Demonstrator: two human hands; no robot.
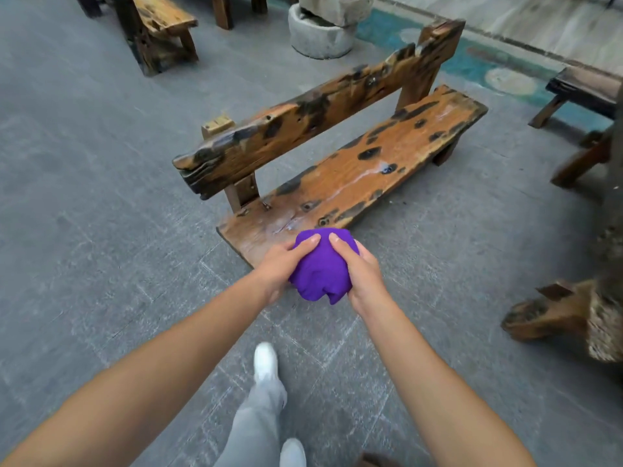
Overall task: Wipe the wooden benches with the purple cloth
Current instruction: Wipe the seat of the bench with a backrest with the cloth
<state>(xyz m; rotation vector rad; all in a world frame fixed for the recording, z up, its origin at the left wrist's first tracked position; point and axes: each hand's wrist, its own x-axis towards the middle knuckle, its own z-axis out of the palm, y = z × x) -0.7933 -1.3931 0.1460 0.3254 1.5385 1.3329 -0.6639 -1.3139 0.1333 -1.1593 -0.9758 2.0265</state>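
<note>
1. Two bare forearms are reaching forward from the bottom of the view; below them, grey trouser legs and white shoes [266,360] are standing on the grey paved floor [84,197], one foot set ahead of the other.
2. Both hands are cupping the purple cloth [322,267] between them; the left hand [281,264] is wrapping its near-left side, the right hand [362,267] its right, fingers curled and pressing into the fabric; bunching it into a ball is probably giving a firm pad to wipe with.
3. That bundle is sitting over the near end of the wooden bench [354,173]; whether it is touching the seat or hovering just above, I cannot tell.
4. Pale streaks are running along the seat plank toward its far end, so wiping is likely only beginning here; the backrest [303,119] is standing beyond the seat, apart from the cloth.
5. Other wooden benches are waiting at the top left [158,21] and right edge [583,89], well apart; a stone trough [320,32] is standing between them.
</note>
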